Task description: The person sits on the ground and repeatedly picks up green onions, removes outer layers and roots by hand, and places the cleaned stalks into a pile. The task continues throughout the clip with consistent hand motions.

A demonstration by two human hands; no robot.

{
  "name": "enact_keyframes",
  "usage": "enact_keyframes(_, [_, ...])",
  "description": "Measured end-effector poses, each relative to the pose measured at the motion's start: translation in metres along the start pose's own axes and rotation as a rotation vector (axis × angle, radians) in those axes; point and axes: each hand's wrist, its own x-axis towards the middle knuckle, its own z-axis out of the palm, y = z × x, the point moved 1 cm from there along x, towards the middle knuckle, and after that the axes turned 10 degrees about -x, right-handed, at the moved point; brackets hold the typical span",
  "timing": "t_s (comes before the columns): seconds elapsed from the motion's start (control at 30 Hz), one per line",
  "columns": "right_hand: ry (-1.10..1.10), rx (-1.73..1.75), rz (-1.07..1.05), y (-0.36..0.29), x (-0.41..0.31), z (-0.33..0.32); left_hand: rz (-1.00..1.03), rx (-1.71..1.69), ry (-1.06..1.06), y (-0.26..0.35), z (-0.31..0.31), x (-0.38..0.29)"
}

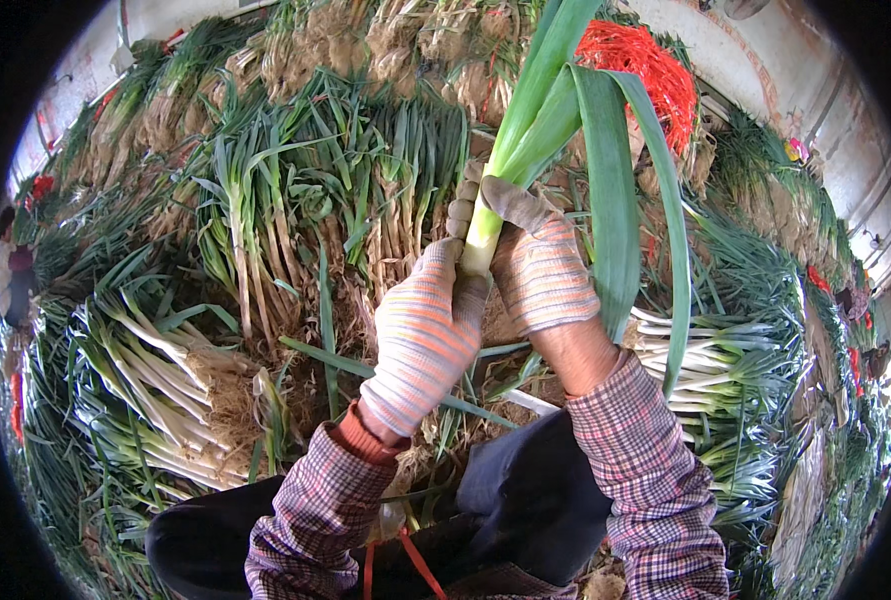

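One leek (484,238) is held up before me, its green leaves rising towards the top of the view and two of them folding down on the right. My left hand (424,322), in a striped knit glove, grips the pale shaft low down. Higher up, my right hand (546,270), gloved alike, closes around the shaft with its thumb across the front where the leaves begin. The leek's root end is hidden behind my left hand. Beneath my hands, loose leaf strips (340,360) and dry scraps lie on the ground.
Peeled white leeks (160,375) lie piled at left, roots inward; another pile of cleaned leeks (704,367) lies at right. Unpeeled leeks (265,240) stand ahead. A red plastic string bundle (644,82) sits behind them. A person (14,270) is at the far left.
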Motion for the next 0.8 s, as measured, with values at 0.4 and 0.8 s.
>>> enact_keyframes(0.4, [-0.038, -0.045, -0.015, -0.006, -0.004, -0.001, -0.045, -0.016, 0.083, 0.007, -0.004, 0.002])
enact_keyframes(0.8, [0.144, 0.099, -0.187, -0.046, 0.017, -0.074, -0.364, -0.308, 0.339, -0.079, -0.094, -0.036])
